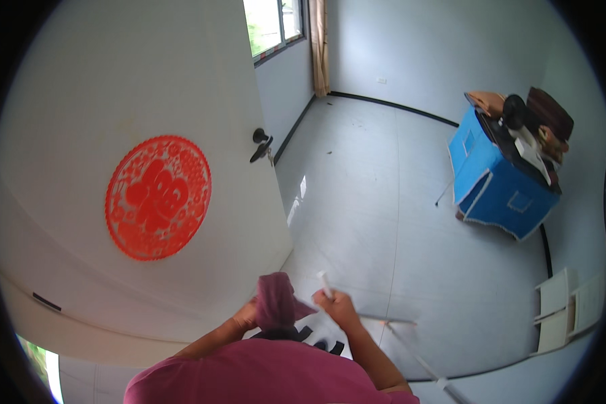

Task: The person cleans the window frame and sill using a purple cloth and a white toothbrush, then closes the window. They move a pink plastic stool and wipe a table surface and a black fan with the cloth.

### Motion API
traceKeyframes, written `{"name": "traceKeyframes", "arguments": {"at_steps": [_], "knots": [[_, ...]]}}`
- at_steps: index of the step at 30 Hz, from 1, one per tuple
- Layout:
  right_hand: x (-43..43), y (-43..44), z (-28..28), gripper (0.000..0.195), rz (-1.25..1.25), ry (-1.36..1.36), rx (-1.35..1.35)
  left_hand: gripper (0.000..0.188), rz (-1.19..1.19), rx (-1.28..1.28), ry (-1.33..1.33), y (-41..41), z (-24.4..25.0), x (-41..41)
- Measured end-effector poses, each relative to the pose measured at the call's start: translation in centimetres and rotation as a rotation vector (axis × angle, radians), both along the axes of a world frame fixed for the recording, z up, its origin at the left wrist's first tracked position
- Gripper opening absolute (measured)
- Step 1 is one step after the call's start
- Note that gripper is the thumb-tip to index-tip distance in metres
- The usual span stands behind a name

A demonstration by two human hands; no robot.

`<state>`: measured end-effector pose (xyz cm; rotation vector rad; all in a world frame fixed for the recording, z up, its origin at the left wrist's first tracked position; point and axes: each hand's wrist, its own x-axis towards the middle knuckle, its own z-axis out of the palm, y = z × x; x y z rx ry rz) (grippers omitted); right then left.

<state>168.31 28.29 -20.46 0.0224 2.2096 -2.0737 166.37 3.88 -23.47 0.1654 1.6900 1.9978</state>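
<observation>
My left hand grips a folded maroon cloth in front of my chest. A loose corner of the cloth reaches toward my right hand. That hand is closed around a white stick-like object, whose upper end points up and slightly left. Its lower part is hidden by my fingers, so I cannot tell what it is. Left of my hands is a white door, standing open, with a round red paper-cut decoration on it.
The door has a dark lever handle with keys. A long-handled floor tool lies at an angle at lower right. Folded white chairs lean by the right wall. Items are piled on a blue-covered cabinet. A curtain hangs beside the window.
</observation>
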Motion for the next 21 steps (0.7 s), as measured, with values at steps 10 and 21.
{"name": "traceKeyframes", "arguments": {"at_steps": [10, 21], "knots": [[-14.6, 6.9, 1.1, 0.026, 0.109, 0.099, 0.072, 0.026, -0.154, -0.231, -0.021, 12.3, -0.3, -19.4], [-29.8, 18.3, 6.6, 0.014, -0.32, -0.121, -0.095, 0.012, -0.306, 0.248, 0.082, 22.4, 3.9, -41.5]]}}
